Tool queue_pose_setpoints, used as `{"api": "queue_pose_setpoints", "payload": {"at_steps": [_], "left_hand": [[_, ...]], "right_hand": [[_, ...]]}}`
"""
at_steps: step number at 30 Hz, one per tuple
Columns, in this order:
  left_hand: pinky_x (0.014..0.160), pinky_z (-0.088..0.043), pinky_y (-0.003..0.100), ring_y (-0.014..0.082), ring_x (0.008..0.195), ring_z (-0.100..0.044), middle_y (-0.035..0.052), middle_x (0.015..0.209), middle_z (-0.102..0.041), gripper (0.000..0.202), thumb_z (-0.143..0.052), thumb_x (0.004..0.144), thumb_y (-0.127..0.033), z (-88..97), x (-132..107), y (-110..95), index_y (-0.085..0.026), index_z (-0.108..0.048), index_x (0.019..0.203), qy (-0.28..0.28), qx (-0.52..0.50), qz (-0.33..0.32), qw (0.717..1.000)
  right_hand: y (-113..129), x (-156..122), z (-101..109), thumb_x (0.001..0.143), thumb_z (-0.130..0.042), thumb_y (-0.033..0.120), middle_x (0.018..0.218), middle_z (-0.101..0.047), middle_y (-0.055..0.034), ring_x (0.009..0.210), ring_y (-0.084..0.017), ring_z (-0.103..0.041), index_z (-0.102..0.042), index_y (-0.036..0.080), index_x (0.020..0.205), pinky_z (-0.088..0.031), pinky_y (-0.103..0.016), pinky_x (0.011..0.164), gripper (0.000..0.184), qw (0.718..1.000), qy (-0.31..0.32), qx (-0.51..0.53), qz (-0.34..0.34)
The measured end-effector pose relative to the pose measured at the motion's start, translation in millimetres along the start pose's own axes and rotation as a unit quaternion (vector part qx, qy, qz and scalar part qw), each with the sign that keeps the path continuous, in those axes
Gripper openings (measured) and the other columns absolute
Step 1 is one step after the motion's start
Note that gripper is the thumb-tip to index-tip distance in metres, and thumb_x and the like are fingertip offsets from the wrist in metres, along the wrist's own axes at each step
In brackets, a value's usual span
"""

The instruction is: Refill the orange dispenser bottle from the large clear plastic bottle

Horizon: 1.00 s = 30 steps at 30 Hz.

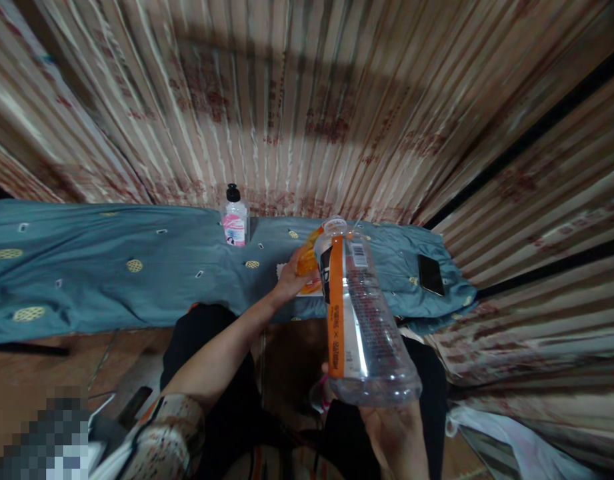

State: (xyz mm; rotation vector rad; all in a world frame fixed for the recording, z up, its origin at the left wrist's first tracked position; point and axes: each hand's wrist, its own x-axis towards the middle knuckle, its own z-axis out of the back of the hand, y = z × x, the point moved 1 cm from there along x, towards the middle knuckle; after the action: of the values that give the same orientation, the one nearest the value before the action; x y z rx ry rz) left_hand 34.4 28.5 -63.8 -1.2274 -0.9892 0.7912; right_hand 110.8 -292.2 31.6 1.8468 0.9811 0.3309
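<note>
Pleated, flower-printed curtains [287, 87] hang behind a teal pineapple-print cloth [91, 287]. I hold a clear plastic bottle [381, 327] tilted over the cloth's near edge; its orange-and-silver label [337, 333] bears a barcode [358, 255] and characters too small to read. My right hand [394, 427] grips its base, fingers mostly hidden. Beside its neck, my left hand [289, 277] curls round an orange object [309, 262], partly blocked by the bottle. Farther left stands a pink-labelled pump bottle [235, 223]; rightward lies a phone [431, 275].

Left hand [287, 279] reaches forward, right hand [394, 430] held nearer.
</note>
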Motion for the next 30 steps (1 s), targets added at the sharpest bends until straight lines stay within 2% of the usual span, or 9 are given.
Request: {"api": "queue_pose_setpoints", "payload": {"at_steps": [3, 6, 10, 16, 20, 24, 30], "left_hand": [[0.126, -0.067, 0.058, 0.0372, 0.128, -0.085, 0.0111, 0.135, -0.09, 0.076, -0.108, 0.08, -0.036, -0.3, -0.2, -5.1, -0.024, -0.077, 0.147, -0.001, 0.011, 0.016, 1.0], [0.127, -0.067, 0.059, 0.0375, 0.13, -0.086, 0.0115, 0.137, -0.089, 0.079, -0.109, 0.076, -0.033, -1.3, -0.7, -9.2, -0.024, -0.076, 0.148, -0.005, 0.015, 0.024, 1.0], [0.119, -0.071, 0.057, 0.0384, 0.125, -0.087, 0.0101, 0.131, -0.09, 0.079, -0.109, 0.075, -0.033, -1.6, -1.0, -11.5, -0.024, -0.076, 0.146, -0.007, 0.02, 0.037, 0.999], [0.123, -0.069, 0.058, 0.0383, 0.125, -0.086, 0.0092, 0.132, -0.091, 0.077, -0.11, 0.075, -0.038, -0.5, -1.5, -9.2, -0.026, -0.077, 0.144, -0.01, 0.004, 0.021, 1.0], [0.122, -0.069, 0.058, 0.0371, 0.124, -0.086, 0.0102, 0.131, -0.09, 0.071, -0.105, 0.083, -0.04, -0.1, -2.2, -7.2, -0.026, -0.077, 0.147, -0.001, -0.019, 0.015, 1.0], [0.126, -0.067, 0.057, 0.0345, 0.126, -0.085, 0.0102, 0.136, -0.09, 0.065, -0.101, 0.087, -0.04, 0.5, -2.8, -5.9, -0.026, -0.077, 0.146, -0.002, -0.035, 0.01, 0.999], [0.128, -0.067, 0.058, 0.0342, 0.126, -0.085, 0.0084, 0.133, -0.091, 0.067, -0.104, 0.084, -0.039, 1.7, -3.1, -7.3, -0.028, -0.08, 0.146, -0.003, -0.034, 0.01, 0.999]], "right_hand": [[0.7, -0.2, -0.8, 0.087, -0.118, 0.057, 0.113, -0.099, 0.0005, 0.102, -0.031, -0.098, -0.092, 0.052, 0.147, -0.08, -0.054, 0.106, 0.066, 1.0, 0.0, 0.005, -0.004], [5.4, -1.1, -5.8, 0.082, -0.12, 0.059, 0.11, -0.099, -0.0015, 0.102, -0.034, -0.098, -0.092, 0.048, 0.149, -0.08, -0.057, 0.104, 0.074, 1.0, 0.0, 0.0, -0.011], [11.2, -2.0, -12.1, 0.073, -0.124, 0.06, 0.107, -0.099, -0.002, 0.102, -0.038, -0.098, -0.09, 0.046, 0.153, -0.08, -0.062, 0.105, 0.089, 1.0, -0.019, -0.001, -0.015], [10.1, -1.2, -5.7, 0.083, -0.12, 0.059, 0.117, -0.099, -0.0035, 0.102, -0.035, -0.098, -0.084, 0.051, 0.161, -0.079, -0.059, 0.105, 0.086, 1.0, 0.01, -0.015, -0.009], [10.0, -1.0, -5.3, 0.079, -0.121, 0.063, 0.113, -0.1, -0.0036, 0.094, -0.035, -0.098, -0.085, 0.048, 0.16, -0.08, -0.059, 0.102, 0.09, 1.0, 0.0, -0.023, -0.009], [9.7, -1.5, -8.5, 0.078, -0.12, 0.068, 0.106, -0.099, -0.0014, 0.094, -0.035, -0.098, -0.088, 0.048, 0.156, -0.08, -0.058, 0.102, 0.087, 1.0, -0.005, -0.025, -0.012], [7.5, -1.8, -10.2, 0.078, -0.121, 0.063, 0.11, -0.099, 0.0004, 0.093, -0.033, -0.098, -0.088, 0.05, 0.155, -0.08, -0.056, 0.103, 0.084, 1.0, -0.02, -0.01, -0.006]]}}
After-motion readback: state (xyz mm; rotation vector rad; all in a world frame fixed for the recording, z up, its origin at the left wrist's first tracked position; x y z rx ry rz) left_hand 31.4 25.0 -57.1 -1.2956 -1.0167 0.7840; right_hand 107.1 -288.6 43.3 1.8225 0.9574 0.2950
